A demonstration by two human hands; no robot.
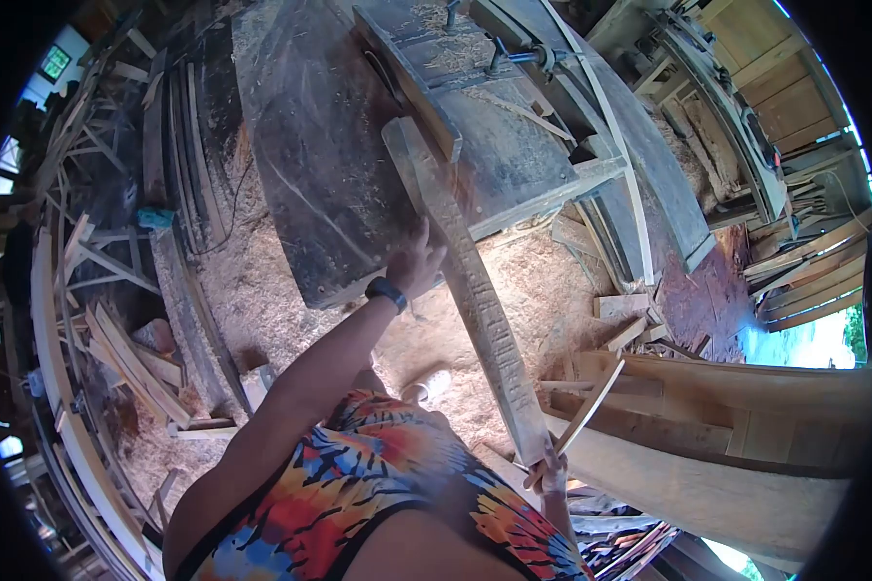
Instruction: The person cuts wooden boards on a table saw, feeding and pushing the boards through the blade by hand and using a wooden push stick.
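Observation:
A long wooden plank (475, 300) lies aslant, its far part on the dark saw table (310, 155) and along the upright fence board (412, 82). The plank's near end sticks out past the table edge toward my body. My left hand (417, 263), with a dark watch (388, 292) on the wrist, rests against the plank's left side, fingers stretched out along it. At the near end, my right hand (549, 472) is closed around the plank. A thin wood strip (591, 409) slants up beside that hand; whether the hand also holds it is unclear.
Blue-handled clamps (528, 58) sit at the table's far side. Sawdust (252, 261) covers the floor around my foot (431, 385). Wood offcuts (131, 358) are piled at left, and a large wooden beam (707, 484) lies at right. Stacked boards (814, 276) stand beyond.

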